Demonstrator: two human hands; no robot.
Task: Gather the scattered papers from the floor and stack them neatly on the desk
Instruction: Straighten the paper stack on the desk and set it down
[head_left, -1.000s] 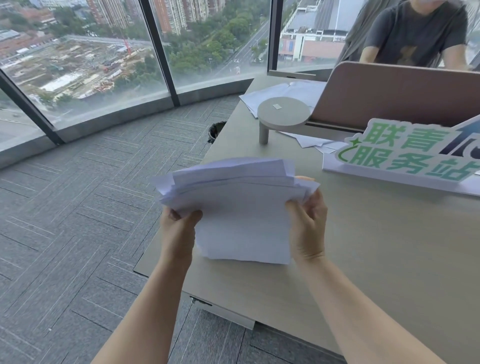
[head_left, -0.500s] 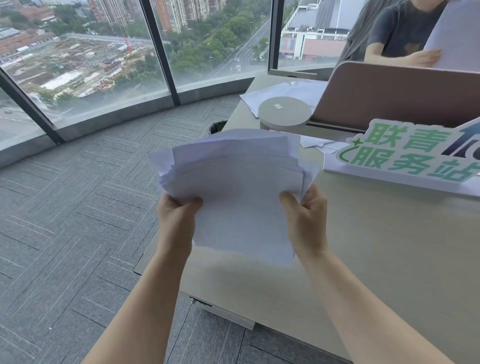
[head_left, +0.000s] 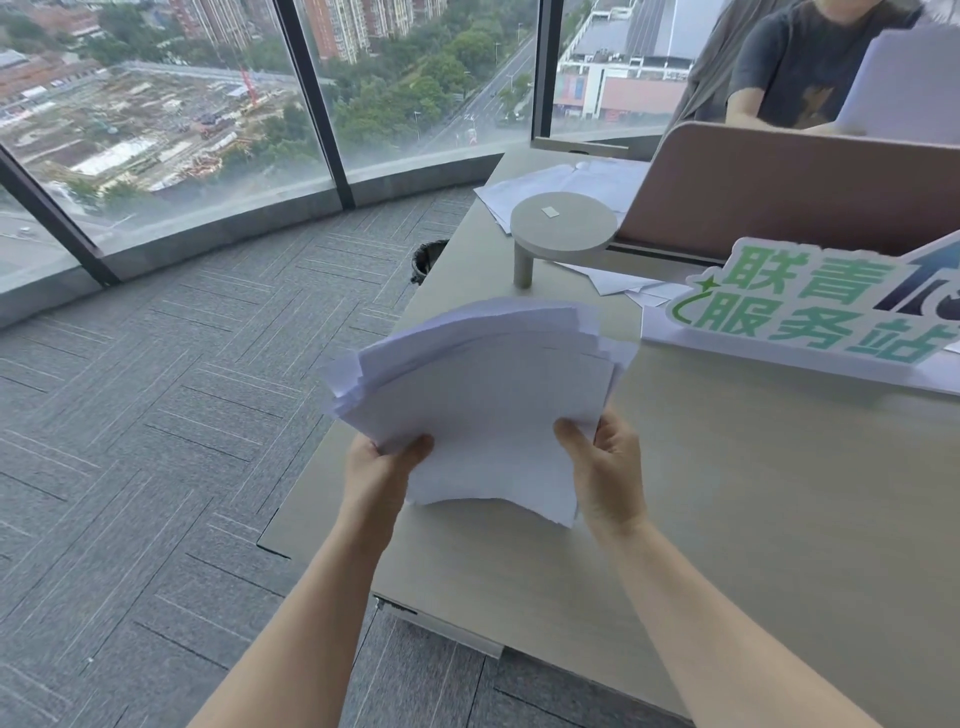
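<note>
Both hands, left (head_left: 382, 470) and right (head_left: 605, 475), grip an uneven stack of white paper sheets (head_left: 483, 400) held upright above the pale wooden desk (head_left: 753, 519).

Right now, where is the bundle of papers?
In the head view, centre frame: the bundle of papers is gripped by the left hand and right hand, above the desk near its corner.

Green-lettered sign (head_left: 810, 306), round stand (head_left: 563, 228) (small sticker on top), divider panel (head_left: 789, 192)

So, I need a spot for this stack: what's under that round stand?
Under the round stand show its single leg, bare desk and loose sheets poking out rightward. The disc hides how far those sheets reach.
</note>
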